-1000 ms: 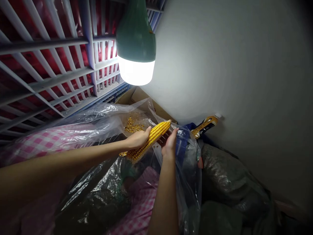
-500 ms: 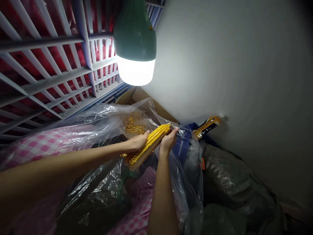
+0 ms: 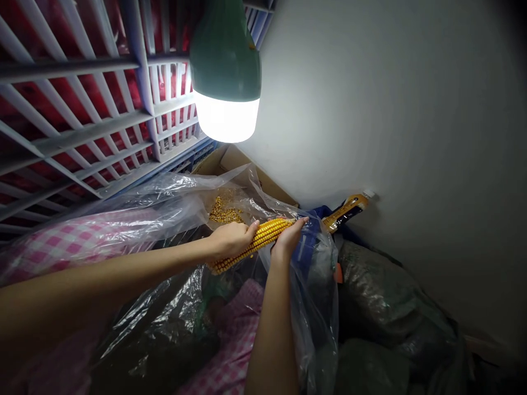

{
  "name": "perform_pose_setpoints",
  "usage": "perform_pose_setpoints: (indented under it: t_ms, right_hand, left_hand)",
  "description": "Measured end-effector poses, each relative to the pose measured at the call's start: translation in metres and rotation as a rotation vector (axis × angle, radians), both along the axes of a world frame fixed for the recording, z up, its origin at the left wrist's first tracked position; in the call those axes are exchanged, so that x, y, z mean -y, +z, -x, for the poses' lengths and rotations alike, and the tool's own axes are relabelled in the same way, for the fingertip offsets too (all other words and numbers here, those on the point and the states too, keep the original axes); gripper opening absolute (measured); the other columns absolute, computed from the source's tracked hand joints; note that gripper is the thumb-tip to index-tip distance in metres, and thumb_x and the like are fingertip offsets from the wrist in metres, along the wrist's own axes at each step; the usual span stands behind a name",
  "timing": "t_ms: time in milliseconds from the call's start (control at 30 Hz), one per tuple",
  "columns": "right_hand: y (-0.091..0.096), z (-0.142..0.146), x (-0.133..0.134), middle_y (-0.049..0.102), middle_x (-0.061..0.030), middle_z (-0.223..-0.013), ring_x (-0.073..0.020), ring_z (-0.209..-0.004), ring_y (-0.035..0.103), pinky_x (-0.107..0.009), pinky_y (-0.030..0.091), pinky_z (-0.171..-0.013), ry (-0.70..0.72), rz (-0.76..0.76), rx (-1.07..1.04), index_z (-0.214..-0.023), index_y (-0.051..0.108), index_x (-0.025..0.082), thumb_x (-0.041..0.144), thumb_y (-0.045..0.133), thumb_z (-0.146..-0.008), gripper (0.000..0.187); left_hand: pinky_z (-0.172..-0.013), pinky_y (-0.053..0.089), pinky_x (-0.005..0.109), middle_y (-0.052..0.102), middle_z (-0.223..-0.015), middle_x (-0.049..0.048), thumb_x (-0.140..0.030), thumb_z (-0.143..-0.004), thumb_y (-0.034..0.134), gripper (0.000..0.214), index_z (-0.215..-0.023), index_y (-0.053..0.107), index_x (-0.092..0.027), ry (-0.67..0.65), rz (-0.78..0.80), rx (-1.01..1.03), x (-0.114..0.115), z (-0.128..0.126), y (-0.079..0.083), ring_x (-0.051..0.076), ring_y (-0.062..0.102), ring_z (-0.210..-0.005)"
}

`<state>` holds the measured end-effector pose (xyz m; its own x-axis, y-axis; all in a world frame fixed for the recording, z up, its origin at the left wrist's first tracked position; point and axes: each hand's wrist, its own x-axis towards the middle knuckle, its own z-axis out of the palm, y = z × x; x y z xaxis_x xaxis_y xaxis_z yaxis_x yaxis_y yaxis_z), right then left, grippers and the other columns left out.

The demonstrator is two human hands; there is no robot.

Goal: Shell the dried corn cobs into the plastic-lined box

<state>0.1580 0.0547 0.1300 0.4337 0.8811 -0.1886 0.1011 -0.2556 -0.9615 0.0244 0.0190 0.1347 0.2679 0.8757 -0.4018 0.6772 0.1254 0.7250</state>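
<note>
A yellow corn cob [image 3: 268, 232] lies slantwise between both hands, its near end low on the left and its tip up on the right. My left hand [image 3: 234, 239] is closed around its middle, thumb along the kernels. Near the tip, my right hand [image 3: 287, 241] grips the cob from the right side, its thumb pointing up and right. Below them spreads a clear plastic bag [image 3: 181, 189], with loose corn kernels [image 3: 224, 211] heaped in it just beyond my left hand. A stray kernel shows under the cob.
A lit green lamp [image 3: 226, 71] hangs above the bag. White slatted crates [image 3: 148, 109] with red contents stand at left. Behind the bag is a cardboard box [image 3: 267, 184], against a pale wall [image 3: 391, 109]. A yellow-and-black package [image 3: 346, 213] and dark sacks [image 3: 387, 296] lie at right.
The cob has rolled and tilted flatter, so kernels now face me where a bare strip showed. My left hand has turned over its top; the right hand has shifted slightly.
</note>
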Motion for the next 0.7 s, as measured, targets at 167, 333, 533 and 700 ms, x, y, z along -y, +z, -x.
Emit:
perform_pose_setpoints:
  t_ms: [167, 333, 533, 700]
  right_hand:
    - [-0.002, 0.007, -0.001, 0.060, -0.0071, -0.060, -0.0158, -0.056, 0.056, -0.029, 0.047, -0.061, -0.167, -0.057, 0.023, -0.061, 0.053, 0.016, 0.057, 0.015, -0.082, 0.060]
    - [0.014, 0.003, 0.007, 0.059, -0.0035, -0.061, -0.0133, -0.058, 0.055, -0.024, 0.045, -0.057, -0.248, -0.128, -0.077, -0.060, 0.053, 0.016, 0.056, 0.027, -0.081, 0.052]
    - [0.028, -0.009, 0.009, 0.065, -0.0061, -0.073, -0.0154, -0.061, 0.059, -0.026, 0.045, -0.051, -0.039, 0.182, -0.466, -0.073, 0.059, 0.016, 0.059, 0.014, -0.082, 0.062]
    - [0.024, -0.006, 0.006, 0.064, -0.0040, -0.069, -0.0155, -0.059, 0.058, -0.027, 0.045, -0.052, -0.075, 0.218, -0.438, -0.076, 0.057, 0.018, 0.062, 0.018, -0.080, 0.059]
  left_hand:
    - [-0.062, 0.040, 0.031, 0.065, -0.082, 0.0170, -0.060, -0.079, 0.005, 0.078, -0.079, 0.064, -0.009, 0.002, 0.078, 0.084, -0.003, 0.005, -0.003, 0.026, 0.059, -0.071]
    - [-0.077, 0.040, 0.029, 0.063, -0.103, 0.0101, -0.061, -0.079, 0.009, 0.074, -0.103, 0.060, -0.013, 0.018, 0.266, 0.369, -0.004, 0.007, -0.004, 0.024, 0.058, -0.090]
    - [-0.069, 0.041, 0.032, 0.064, -0.086, 0.0173, -0.063, -0.078, 0.001, 0.083, -0.080, 0.064, -0.009, -0.013, 0.083, 0.151, -0.005, 0.003, -0.002, 0.026, 0.059, -0.076]
    - [-0.065, 0.041, 0.035, 0.065, -0.085, 0.0169, -0.059, -0.079, -0.004, 0.083, -0.083, 0.064, -0.012, -0.027, -0.011, -0.057, -0.001, -0.001, 0.000, 0.029, 0.060, -0.077]
